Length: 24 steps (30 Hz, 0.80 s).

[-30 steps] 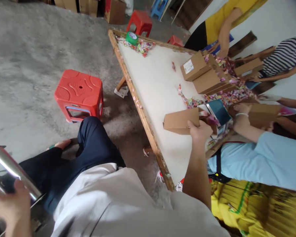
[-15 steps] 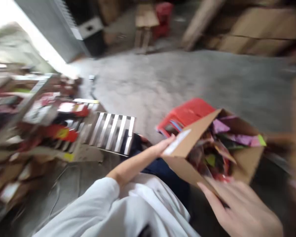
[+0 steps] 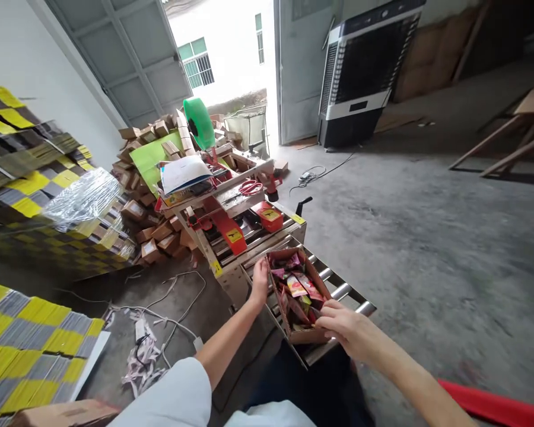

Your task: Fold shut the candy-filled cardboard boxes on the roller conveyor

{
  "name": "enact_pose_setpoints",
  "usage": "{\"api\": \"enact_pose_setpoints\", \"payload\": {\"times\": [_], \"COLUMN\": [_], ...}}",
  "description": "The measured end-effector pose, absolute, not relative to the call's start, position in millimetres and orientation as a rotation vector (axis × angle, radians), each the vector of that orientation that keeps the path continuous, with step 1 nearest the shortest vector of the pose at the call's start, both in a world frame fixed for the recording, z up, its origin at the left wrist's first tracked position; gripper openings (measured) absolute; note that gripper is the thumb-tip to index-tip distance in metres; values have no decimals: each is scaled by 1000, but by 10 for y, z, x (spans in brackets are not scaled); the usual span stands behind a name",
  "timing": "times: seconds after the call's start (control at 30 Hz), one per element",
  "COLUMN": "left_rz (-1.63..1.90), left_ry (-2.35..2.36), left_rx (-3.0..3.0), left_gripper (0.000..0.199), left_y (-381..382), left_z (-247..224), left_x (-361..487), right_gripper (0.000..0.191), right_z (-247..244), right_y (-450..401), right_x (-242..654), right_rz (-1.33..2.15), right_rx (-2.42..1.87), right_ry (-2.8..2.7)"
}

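Observation:
An open cardboard box [image 3: 309, 337] rests on the short roller conveyor [image 3: 340, 292] in front of me. Small, colourful packets [image 3: 297, 286] fill it, pink, red and green among them; their contents cannot be made out. My left hand [image 3: 260, 281] grips the box's left wall near the far corner. On the opposite side, my right hand [image 3: 343, 323] has its fingers curled over the near right corner, by the packets. Beyond the box stands a carton taping machine [image 3: 231, 234] with red plates and a green tape roll [image 3: 199, 123].
Small brown cartons [image 3: 160, 237] are heaped behind the machine. Yellow and grey flattened stacks [image 3: 31, 338] stand at left. Cables [image 3: 182, 320] cross the floor. A black and white air cooler [image 3: 365, 77] is by the doorway; a red edge [image 3: 493, 403] shows lower right.
My view has swung left toward the taping machine and doorway. The box, held in both hands, has gone from beside the red stool onto the rollers.

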<state>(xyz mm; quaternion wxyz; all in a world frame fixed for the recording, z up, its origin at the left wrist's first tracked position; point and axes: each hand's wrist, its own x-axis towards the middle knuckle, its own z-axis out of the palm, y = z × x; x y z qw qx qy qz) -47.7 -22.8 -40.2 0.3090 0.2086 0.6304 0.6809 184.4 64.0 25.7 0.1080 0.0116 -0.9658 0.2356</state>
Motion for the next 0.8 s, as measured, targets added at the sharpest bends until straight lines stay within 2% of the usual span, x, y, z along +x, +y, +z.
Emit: {"api": "enact_pose_setpoints", "payload": {"times": [0.1,0.23,0.37,0.53,0.63,0.8], "left_rz": [1801,1546,1602,1529,1473,1255], "left_ry": [1696,1730,1750,1697,1590,1670], "left_rx": [890,1220,1175,1203,1170,1212], "left_gripper": [63,42,39,58,74,65], "left_y": [-73,82,67,-42,-79,-22], "left_z": [-171,-27,-9,96,137,187], "left_x": [-810,-935,-849,-809,-866,-1036], "right_gripper": [28,24,65,53,49,46], "right_z": [146,220,342,55,-149,-189], "right_y": [803,711,422,360,432,406], "right_x": [1781,1934,1738,1043,852,836], "right_rz": [629,510,492,547,567,557], "right_rx": [43,-118,-381,-659,-609,-628], "right_ry": [-2891,-2646,-2450,-2731,-2837,-2819]}}
